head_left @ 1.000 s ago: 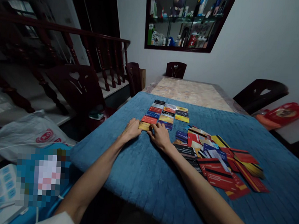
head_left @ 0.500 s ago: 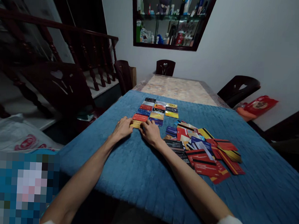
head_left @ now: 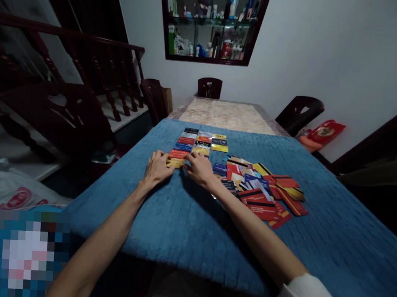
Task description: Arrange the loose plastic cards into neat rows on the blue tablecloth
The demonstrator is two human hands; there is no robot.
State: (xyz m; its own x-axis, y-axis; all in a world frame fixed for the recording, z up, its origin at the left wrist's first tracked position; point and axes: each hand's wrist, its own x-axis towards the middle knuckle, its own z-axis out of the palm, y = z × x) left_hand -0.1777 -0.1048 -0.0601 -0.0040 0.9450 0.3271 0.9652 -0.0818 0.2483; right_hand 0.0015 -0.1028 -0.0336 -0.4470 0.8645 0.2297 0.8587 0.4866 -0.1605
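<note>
Yellow card lies flat on the blue cloth at the near end of the left column of a neat grid of cards. Left hand rests palm down, fingers loosely spread, fingertips touching the card's left edge. Right hand likewise palm down, fingers slack, tips at the card's right end; neither hand grips anything. Grid runs away from the person in three columns, cards side by side and aligned: red, blue, black and yellow faces. Just right of the right hand, a loose heap of cards, overlapping at all angles, mostly red with black stripes, some blue, yellow, white. Cloth covers the near part of the tabletop; beyond it, bare marbled tabletop. Dark wooden chairs around: one at the far end, one at right, one at left. Glass wall cabinet above, holding bottles. Stair railing at left.
</note>
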